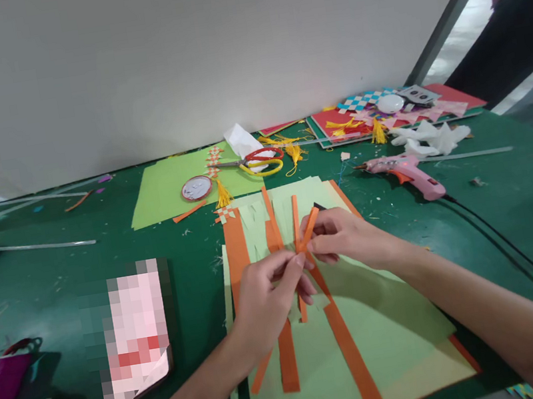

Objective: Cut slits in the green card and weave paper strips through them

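Note:
Orange paper strips cross each other between my two hands, above a stack of pale green paper sheets. My left hand pinches the crossing with thumb and forefinger. My right hand is closed on a strip whose free end points up and to the right. A dark thin thing shows just behind the right fingers; I cannot make out what it is. More orange strips lie on the green sheets beneath and in front of my hands. A small woven paper piece rests at the stack's upper left corner.
Scissors, a round tin and a yellow tassel lie on or by bright green paper at the back. A pink glue gun with a black cord sits right, near crumpled tissue. A blurred phone lies left.

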Demonstrator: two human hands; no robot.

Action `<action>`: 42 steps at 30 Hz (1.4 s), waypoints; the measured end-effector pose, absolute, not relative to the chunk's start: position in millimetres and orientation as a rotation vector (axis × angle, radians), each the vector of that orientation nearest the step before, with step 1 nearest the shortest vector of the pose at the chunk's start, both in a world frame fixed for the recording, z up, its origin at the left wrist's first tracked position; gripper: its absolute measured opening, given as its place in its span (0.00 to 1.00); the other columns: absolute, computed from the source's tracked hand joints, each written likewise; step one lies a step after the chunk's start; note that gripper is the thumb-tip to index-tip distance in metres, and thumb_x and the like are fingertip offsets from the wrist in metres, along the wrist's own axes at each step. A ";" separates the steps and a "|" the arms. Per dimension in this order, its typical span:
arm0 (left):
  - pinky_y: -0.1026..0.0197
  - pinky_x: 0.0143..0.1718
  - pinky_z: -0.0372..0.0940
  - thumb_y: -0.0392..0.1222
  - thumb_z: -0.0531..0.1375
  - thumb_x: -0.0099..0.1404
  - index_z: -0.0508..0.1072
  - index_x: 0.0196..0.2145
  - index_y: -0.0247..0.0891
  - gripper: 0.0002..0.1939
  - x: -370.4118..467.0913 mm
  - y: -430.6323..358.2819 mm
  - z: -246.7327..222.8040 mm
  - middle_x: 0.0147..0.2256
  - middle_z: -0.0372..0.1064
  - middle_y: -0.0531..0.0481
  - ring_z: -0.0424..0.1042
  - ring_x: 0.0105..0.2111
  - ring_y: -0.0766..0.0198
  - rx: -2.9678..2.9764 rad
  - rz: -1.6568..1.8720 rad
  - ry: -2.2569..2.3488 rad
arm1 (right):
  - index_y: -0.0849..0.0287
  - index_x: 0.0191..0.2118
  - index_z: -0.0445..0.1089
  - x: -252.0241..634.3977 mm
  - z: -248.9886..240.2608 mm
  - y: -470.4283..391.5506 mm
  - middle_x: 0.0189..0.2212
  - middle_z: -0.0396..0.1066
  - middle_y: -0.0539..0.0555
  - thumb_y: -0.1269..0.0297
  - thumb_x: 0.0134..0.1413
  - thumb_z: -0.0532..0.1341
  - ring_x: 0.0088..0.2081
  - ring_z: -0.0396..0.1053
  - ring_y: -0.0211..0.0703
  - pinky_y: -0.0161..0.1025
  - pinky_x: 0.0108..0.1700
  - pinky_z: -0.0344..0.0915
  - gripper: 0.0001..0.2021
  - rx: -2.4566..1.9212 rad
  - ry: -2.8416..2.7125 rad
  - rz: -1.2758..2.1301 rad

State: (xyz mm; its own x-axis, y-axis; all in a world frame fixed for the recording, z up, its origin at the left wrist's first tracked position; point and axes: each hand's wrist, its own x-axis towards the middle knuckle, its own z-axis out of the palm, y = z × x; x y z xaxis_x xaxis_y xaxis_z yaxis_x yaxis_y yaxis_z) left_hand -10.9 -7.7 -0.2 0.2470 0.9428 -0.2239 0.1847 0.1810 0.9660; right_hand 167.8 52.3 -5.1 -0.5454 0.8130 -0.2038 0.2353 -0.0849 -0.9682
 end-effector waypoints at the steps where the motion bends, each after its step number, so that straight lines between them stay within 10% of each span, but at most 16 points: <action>1: 0.69 0.20 0.60 0.46 0.55 0.70 0.73 0.29 0.35 0.15 -10.8 -8.1 0.2 0.21 0.70 0.53 0.69 0.20 0.69 1.284 0.780 1.211 | 0.59 0.23 0.65 168.7 -3.3 52.9 0.18 0.63 0.47 0.70 0.45 0.57 0.20 0.56 0.33 0.35 0.24 0.51 0.04 -1.140 -1.711 1.661; 42: 0.65 0.29 0.67 0.46 0.57 0.69 0.74 0.30 0.35 0.14 -8.1 -7.7 -0.8 0.25 0.73 0.50 0.74 0.24 0.66 1.248 0.828 1.180 | 0.61 0.24 0.67 173.5 0.8 54.9 0.16 0.62 0.46 0.56 0.55 0.65 0.20 0.57 0.32 0.34 0.25 0.51 0.16 -1.048 -1.629 1.632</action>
